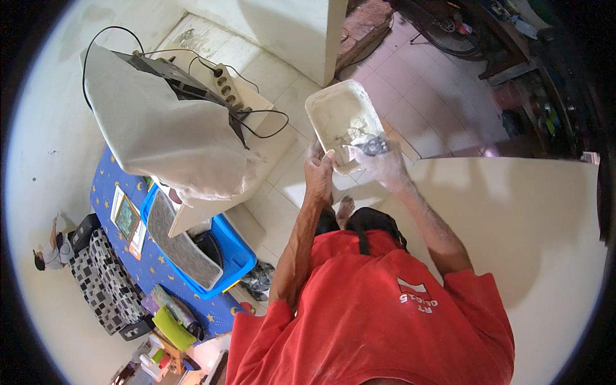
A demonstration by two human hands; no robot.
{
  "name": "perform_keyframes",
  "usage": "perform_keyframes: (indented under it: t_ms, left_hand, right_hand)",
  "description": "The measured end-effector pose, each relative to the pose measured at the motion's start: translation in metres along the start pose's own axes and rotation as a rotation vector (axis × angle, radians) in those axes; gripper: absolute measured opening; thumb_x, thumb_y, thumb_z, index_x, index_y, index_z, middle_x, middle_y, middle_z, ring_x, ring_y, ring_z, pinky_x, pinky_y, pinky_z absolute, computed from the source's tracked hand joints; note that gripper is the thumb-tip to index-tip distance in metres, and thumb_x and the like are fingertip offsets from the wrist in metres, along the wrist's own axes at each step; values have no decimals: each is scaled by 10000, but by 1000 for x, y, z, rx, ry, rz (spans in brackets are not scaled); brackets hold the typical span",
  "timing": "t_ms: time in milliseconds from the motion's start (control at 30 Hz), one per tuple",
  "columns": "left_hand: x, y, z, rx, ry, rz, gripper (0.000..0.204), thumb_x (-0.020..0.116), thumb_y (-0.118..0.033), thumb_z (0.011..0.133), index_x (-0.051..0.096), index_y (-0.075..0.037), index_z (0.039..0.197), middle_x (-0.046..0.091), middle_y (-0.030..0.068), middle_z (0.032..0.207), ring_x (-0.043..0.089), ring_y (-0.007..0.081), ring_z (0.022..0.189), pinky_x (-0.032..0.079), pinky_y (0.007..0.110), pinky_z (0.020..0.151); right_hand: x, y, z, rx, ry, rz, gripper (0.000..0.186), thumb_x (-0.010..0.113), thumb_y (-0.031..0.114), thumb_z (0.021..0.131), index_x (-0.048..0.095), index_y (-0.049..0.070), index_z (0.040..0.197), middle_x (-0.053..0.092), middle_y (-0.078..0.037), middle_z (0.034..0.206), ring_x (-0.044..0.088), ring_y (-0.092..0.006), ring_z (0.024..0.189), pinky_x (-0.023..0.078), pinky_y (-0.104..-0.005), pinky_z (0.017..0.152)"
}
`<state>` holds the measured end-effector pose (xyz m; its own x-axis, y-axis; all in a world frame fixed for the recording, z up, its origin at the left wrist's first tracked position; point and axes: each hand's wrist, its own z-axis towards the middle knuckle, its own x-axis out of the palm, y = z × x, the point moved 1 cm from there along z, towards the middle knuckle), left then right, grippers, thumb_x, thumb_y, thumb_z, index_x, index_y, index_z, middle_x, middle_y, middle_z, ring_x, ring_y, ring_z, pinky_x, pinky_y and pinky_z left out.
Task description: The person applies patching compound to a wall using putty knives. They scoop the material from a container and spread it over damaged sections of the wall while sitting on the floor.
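Observation:
A white rectangular tub [312, 106] is held out in front of me, tilted, with lumpy white paste [355, 130] smeared inside it. My left hand [319, 170] grips its near left corner, thumb over the rim and fingers underneath. My right hand [389, 168], coated in white residue, is closed around a dark grey, crumpled-looking thing [372, 147] at the tub's near right side. What kind of thing it is I cannot make out. White paste clings near its lower end. The fingertips of that hand are partly hidden.
To the left, a table bears a pale cloth [154, 122], a power strip [228, 90] and cables. Below it, a blue plastic bin [234, 256] stands by a blue patterned mattress [128, 163]. A white wall surface [500, 218] rises at right. A bicycle [449, 32] is at the far right.

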<state>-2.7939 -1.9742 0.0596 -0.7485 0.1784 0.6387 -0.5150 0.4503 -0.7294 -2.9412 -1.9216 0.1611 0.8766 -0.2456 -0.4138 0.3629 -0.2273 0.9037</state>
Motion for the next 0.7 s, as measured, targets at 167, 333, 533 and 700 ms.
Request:
perform_keyframes:
  t_ms: [167,333,533,700]
  left_hand:
    - [11,-18,44,8,16,109,708,607,-96,911,228,36,1494,432,191,1449,459,265,1307,392,380,1087]
    - [9,-38,89,10,-59,20,747,620,-54,869,234,32,1502,452,200,1425,481,257,1293,396,366,1086]
    - [-1,-42,127,54,-82,29,752,651,-89,879,246,36,1500,477,175,1406,488,241,1285,432,342,1046]
    - [-2,-52,160,4,-113,39,726,617,-85,897,239,20,1508,465,169,1417,498,239,1270,437,343,1033]
  right_hand:
    - [-24,-3,70,67,37,-157,238,717,199,848,707,29,1015,722,-117,843,687,-174,749,537,-345,694]
    - [-16,-1,117,-47,191,-182,230,707,165,857,705,23,1038,734,-97,891,673,-115,768,542,-312,708]
    - [-41,4,187,30,293,-230,199,724,112,837,723,3,1004,747,-76,898,652,-76,791,541,-292,715]
    - [-55,23,240,-76,562,-199,228,742,176,793,740,27,965,733,-116,821,635,-104,691,525,-335,666]
